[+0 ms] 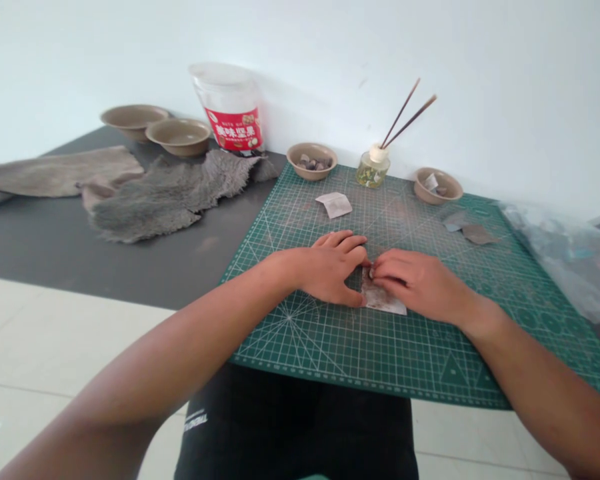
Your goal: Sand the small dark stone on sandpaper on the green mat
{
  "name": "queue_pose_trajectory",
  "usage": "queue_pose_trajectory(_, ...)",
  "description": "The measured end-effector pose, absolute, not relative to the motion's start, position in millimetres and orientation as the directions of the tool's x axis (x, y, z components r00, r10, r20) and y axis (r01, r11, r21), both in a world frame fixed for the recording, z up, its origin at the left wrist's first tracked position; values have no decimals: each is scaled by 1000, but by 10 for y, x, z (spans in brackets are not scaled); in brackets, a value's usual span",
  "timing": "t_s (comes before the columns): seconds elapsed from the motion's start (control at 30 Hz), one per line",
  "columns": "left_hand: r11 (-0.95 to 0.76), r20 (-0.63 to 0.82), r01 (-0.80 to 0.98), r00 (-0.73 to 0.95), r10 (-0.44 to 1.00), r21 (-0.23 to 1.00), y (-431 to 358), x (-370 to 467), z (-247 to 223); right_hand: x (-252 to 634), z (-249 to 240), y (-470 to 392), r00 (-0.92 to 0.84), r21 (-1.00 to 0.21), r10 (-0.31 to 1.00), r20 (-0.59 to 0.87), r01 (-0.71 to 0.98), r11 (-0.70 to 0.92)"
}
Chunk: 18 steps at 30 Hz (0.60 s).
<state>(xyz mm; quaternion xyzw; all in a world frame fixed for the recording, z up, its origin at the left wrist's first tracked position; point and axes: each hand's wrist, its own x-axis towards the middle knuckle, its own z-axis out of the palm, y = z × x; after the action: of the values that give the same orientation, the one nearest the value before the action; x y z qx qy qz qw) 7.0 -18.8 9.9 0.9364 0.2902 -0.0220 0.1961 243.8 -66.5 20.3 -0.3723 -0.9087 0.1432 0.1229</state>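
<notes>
A small pale rectangular sheet with dark smudges (383, 300) lies on the green cutting mat (325, 340). My left hand (333, 270) rests palm down with fingers spread, its thumb and forefinger touching the sheet's left edge. Over the upper part of the sheet, my right hand (413, 280) has its fingertips pinched together on a small piece I cannot make out. Beyond my hands is a second pale sheet (335, 205), slightly creased.
Along the wall stand a bowl of small brown pieces (312, 175), a reed diffuser (373, 170), another bowl (437, 193) and a nut tub (230, 113). Grey furry hide (165, 193) and two bowls (180, 140) sit left. Clear plastic (565, 253) lies right.
</notes>
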Motion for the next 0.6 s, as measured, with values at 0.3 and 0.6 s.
queue_pose_trajectory(0.3,-754,-163,557,828,536,350,-202,77,114,2456,215,-653,-716,-389,689,112,606,694)
queue_pose_trajectory(0.6,-755,-172,551,832,527,355,-203,68,131,2474,215,-647,-739,-371,664,115,588,719)
